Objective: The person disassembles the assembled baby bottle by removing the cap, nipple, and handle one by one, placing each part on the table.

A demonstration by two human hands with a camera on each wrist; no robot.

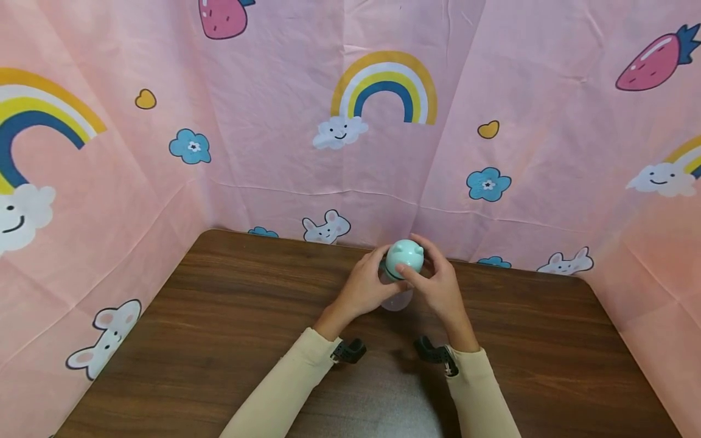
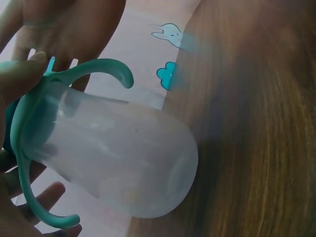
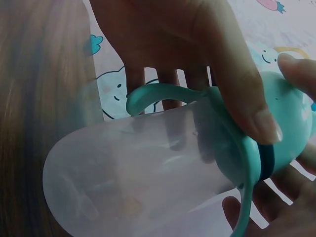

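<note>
The right hand has its thumb on the near side of the round mint lid and its forefinger round the far side, the gap between them filled by the lid they hold. The left hand lies lower: its thumb presses the green collar while its fingers, bent and somewhat spread, go partway round the neck, gripping the bottle. This upper-and-lower arrangement presumably lets one hand steady the body while the other controls the lid. A dark band shows between collar and lid; how tightly the two are joined cannot be told.

Two curved handles spread from the collar, free of any thumb, probably because the collar itself gives a firmer, more central hold. The cloudy body hangs down between the wrists, lid uppermost; whether its base touches the wooden table is unclear. The bottle is near the table's back edge, at a comfortable reach for both sleeved arms. A pink printed cloth encloses the back and sides, apparently as a screen.
</note>
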